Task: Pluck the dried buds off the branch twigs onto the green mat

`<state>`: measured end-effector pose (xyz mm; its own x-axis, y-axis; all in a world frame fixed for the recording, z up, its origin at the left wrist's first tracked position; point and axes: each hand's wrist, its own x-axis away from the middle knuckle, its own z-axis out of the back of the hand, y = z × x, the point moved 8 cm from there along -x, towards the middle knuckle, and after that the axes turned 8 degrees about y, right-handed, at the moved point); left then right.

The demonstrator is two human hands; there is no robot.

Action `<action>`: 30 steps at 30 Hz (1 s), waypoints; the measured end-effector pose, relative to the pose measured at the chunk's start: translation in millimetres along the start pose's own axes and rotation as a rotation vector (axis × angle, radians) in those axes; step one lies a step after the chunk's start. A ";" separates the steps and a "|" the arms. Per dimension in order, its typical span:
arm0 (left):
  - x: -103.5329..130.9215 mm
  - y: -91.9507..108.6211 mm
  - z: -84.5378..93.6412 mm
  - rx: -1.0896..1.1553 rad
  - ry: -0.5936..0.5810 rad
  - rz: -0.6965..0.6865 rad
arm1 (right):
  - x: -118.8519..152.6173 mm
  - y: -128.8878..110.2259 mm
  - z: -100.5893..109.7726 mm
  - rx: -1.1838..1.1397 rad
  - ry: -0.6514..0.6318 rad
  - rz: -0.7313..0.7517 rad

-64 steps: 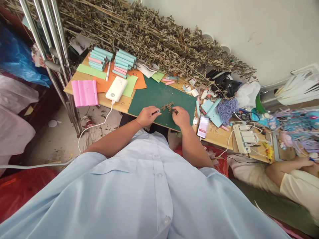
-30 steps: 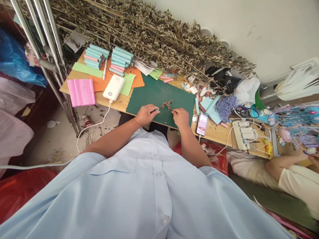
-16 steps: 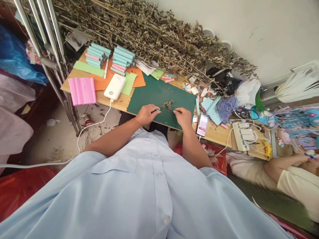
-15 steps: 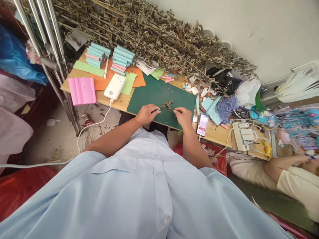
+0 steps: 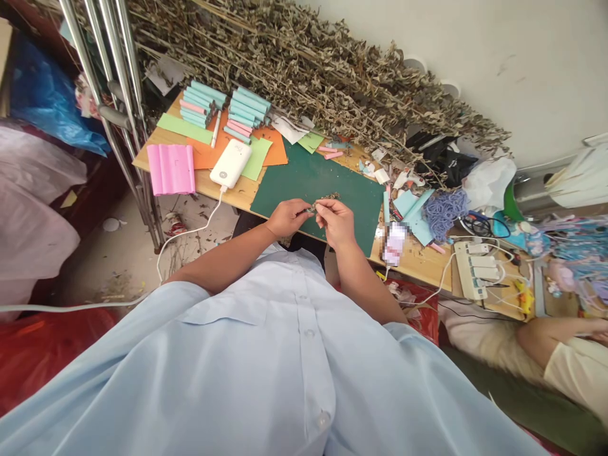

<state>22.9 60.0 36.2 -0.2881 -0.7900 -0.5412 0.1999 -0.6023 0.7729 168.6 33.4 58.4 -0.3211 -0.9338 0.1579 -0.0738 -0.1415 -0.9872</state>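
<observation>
Small dark-and-pale piece [image 5: 311, 209], too tiny to make out its shape or material, right at the meeting point of the fingertips. Left hand [image 5: 287, 217]: thumb and forefinger clamped on it. Right hand [image 5: 335, 221]: thumb and forefinger drawn together, tips touching or nearly touching the same piece; whether they pinch a crumb I cannot tell.

Just beyond the right fingers, partly hidden by them: loose little heap of dried grey-brown plant bits [image 5: 331, 196]. Fingers and heap both over a flat dark-green mat [image 5: 299, 174], laid on a pale wooden table [image 5: 422, 267].

Farther out, left of the fingers: rounded white power bank [image 5: 231, 163] with a white cable plugged in; past it, a creased bright-pink sheet [image 5: 171, 169]. Beyond these, stacked light-blue and pink paper rolls [image 5: 249, 106].

Right of the fingers: upright-lying smartphone [image 5: 394, 244], screen lit and partly blurred; then a tangle of violet-blue yarn [image 5: 444, 211] and a white power strip [image 5: 469, 269] with plugs in.

Farthest ahead, behind everything: long heap of dried leafy stalks [image 5: 308, 69]. Far right, another person's bent arm [image 5: 546, 342].
</observation>
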 end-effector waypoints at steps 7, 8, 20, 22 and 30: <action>-0.8 3.8 -0.1 -0.012 -0.019 -0.015 | -0.4 6.2 -3.0 0.048 0.047 0.042; -0.8 4.1 -0.1 -0.012 -0.017 -0.019 | 0.0 6.0 -2.5 0.047 0.052 0.047; -1.3 4.5 -0.8 -0.003 -0.034 -0.009 | 1.0 9.4 1.1 0.154 0.052 0.181; -1.2 4.3 -0.7 0.002 -0.034 -0.006 | 3.3 3.9 3.2 0.217 0.046 0.254; -0.9 6.2 0.2 0.033 -0.021 -0.026 | 21.5 -36.9 -4.0 0.563 -0.061 0.656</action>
<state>24.2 57.0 41.6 -0.3127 -0.7711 -0.5546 0.1614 -0.6186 0.7689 160.6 19.9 98.3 -0.0826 -0.8977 -0.4329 0.5920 0.3052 -0.7459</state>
